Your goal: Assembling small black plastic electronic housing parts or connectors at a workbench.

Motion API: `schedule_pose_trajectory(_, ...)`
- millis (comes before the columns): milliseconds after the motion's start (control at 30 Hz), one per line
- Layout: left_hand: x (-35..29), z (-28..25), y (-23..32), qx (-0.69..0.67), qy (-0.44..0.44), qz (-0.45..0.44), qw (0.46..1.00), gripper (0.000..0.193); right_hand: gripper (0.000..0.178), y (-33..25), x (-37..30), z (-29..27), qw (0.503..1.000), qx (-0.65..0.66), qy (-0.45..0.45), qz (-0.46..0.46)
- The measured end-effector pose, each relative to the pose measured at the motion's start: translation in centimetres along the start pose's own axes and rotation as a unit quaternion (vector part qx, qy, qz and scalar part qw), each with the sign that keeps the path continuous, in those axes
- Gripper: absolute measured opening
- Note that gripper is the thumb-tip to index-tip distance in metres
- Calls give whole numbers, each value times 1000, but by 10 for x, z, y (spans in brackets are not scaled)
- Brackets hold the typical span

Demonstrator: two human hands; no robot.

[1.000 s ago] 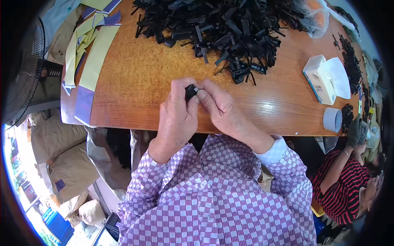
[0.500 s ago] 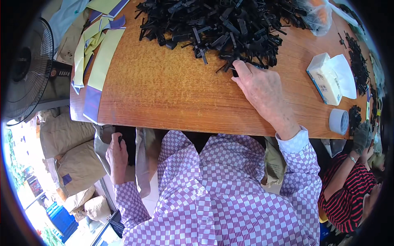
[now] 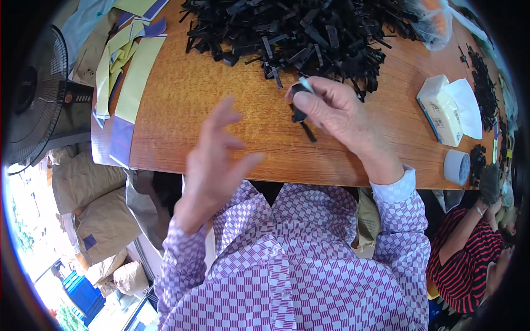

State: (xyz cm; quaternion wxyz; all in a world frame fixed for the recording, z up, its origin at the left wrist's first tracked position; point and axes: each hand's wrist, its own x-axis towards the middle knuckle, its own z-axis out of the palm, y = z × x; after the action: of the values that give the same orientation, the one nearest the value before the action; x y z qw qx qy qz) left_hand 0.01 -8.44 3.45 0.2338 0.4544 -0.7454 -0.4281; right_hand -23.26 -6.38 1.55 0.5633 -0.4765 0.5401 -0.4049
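Observation:
Between the thumb and fingers of my right hand (image 3: 342, 113) is a small black plastic part (image 3: 298, 113) with a thin stem pointing down toward me. A pale, light-blue bit (image 3: 306, 84) shows at the fingertips beside it; I cannot make out what it is. Just behind this hand lies a big heap of similar black plastic parts (image 3: 276, 33) at the far side of the table. My left hand (image 3: 212, 160) is raised over the near table edge, fingers spread, slightly blurred, holding nothing.
Yellow and purple paper strips (image 3: 135, 77) lie on the table's (image 3: 210, 127) left side. At the right are a tissue pack (image 3: 441, 110) and a white tape roll (image 3: 456, 167). A fan (image 3: 33, 94) and brown sacks (image 3: 94, 198) stand left; a co-worker in a striped shirt (image 3: 469, 259) sits right.
My right hand has drawn back from the heap with a black part. My left hand has risen from beside the grey bag below the table, and the dark thing it held is gone.

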Motion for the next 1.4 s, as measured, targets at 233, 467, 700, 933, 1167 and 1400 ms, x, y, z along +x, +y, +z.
schedule_pose_trajectory(233, 36, 35, 2, -117, -153, 24, 981, 82, 27, 12, 1, 23, 998, 40, 23, -47)
schedule_pose_trajectory(467, 34, 47, -16, -168, -89, 33, 981, 65, 32, 27, 7, 32, 998, 46, 35, -16)
schedule_pose_trajectory(700, 33, 42, -27, -329, -56, -36, 942, 42, 40, 8, 3, 40, 994, 93, 27, 51)
schedule_pose_trajectory(933, 36, 41, -23, -348, -47, -51, 935, 38, 21, 11, -1, 49, 997, -39, 43, -60)
schedule_pose_trajectory(1167, 34, 41, -22, -267, -64, -37, 961, 34, 16, 12, -2, 45, 992, -110, 13, -56)
schedule_pose_trajectory(1400, 31, 47, -20, -149, -63, -3, 987, 32, 14, 19, -11, 44, 987, -124, 34, -92)
